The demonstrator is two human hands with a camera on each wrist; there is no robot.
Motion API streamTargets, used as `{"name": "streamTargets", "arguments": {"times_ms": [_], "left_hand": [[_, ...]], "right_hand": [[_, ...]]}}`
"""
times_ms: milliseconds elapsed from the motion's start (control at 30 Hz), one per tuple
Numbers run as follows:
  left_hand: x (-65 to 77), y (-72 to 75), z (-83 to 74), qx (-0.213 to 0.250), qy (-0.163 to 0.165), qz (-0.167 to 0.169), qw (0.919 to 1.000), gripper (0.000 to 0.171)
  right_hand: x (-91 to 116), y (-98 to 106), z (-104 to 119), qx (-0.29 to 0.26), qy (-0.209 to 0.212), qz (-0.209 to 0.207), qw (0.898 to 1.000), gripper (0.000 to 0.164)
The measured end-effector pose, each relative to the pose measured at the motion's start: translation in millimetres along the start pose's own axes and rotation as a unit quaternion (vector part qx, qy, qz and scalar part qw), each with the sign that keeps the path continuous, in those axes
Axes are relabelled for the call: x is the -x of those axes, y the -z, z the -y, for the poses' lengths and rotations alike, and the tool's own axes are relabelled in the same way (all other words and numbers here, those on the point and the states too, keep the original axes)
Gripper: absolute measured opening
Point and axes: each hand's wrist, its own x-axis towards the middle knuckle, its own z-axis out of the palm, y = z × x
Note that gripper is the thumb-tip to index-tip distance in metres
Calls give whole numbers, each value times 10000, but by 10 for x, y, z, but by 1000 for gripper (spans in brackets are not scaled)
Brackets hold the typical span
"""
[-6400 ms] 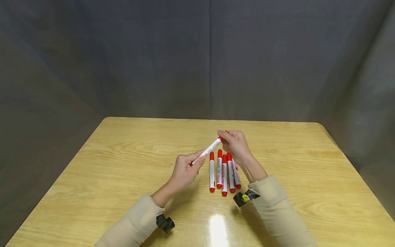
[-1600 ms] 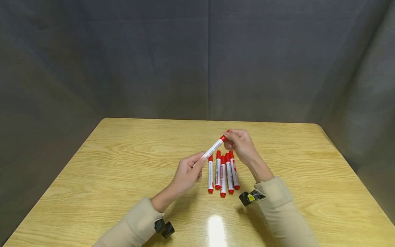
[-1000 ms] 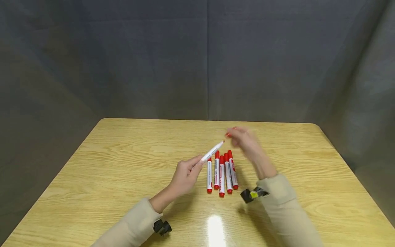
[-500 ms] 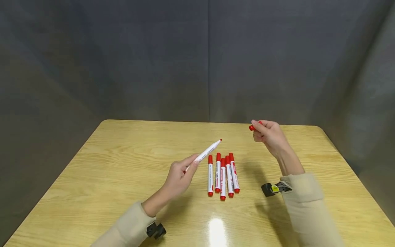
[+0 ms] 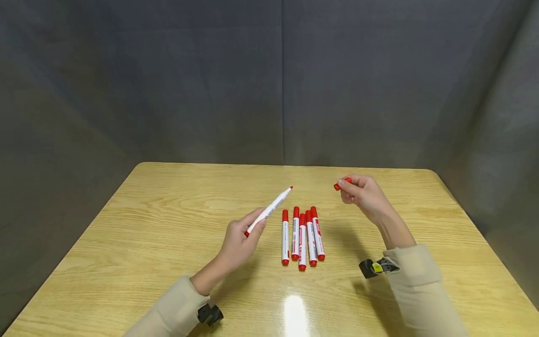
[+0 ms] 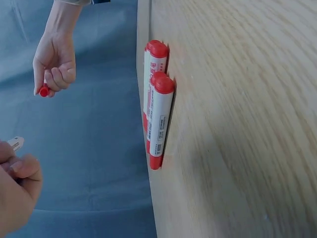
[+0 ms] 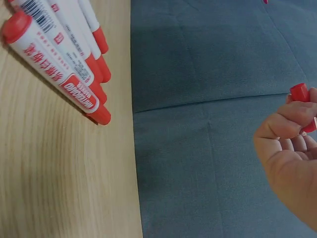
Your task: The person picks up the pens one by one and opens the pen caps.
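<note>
My left hand [image 5: 237, 241] grips an uncapped whiteboard marker [image 5: 271, 208] by its rear part, the red tip slanting up and to the right. Only a short piece of that marker [image 6: 17, 142] shows beyond the fingers in the left wrist view. Off to the right, my right hand [image 5: 366, 201] pinches a red cap [image 5: 343, 183] between thumb and fingers. The cap's open end [image 6: 44, 91] faces the left wrist camera. Both hands are raised, with a wide gap between marker tip and cap. Several capped whiteboard markers [image 5: 302, 241] lie between the hands, lower down.
The capped markers lie close side by side on a wooden table [image 5: 168, 210], red caps toward the far edge. A dark grey curtain [image 5: 210, 93] hangs behind the table and along both sides. Small black cameras [image 5: 368, 268] are strapped at both cuffs.
Earlier both hands held the capped marker together. The right hand pulled the cap off and moved right with it, then dipped slightly. The left hand drew back left with the marker.
</note>
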Motion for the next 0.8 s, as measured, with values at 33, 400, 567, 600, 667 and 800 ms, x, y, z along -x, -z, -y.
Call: {"name": "streamTargets", "arguments": {"times_ms": [33, 400, 567, 600, 667, 800], "left_hand": [[2, 1, 9, -52, -1, -33, 10000, 21], [112, 5, 373, -225, 181, -140, 9995, 24], [126, 60, 404, -301, 223, -231, 9990, 25], [126, 70, 402, -331, 236, -248, 9989, 25], [122, 91, 382, -382, 246, -278, 9986, 25], [84, 146, 225, -411, 317, -328, 9981, 23]], "right_hand": [[6, 2, -5, 39, 2, 7, 10000, 20], [76, 1, -88, 38, -187, 76, 9998, 20], [95, 1, -125, 89, -122, 127, 9998, 19], [100, 2, -130, 95, -105, 137, 9998, 19], [109, 7, -140, 105, -79, 162, 9998, 19], [121, 20, -151, 131, -75, 191, 9997, 19]]}}
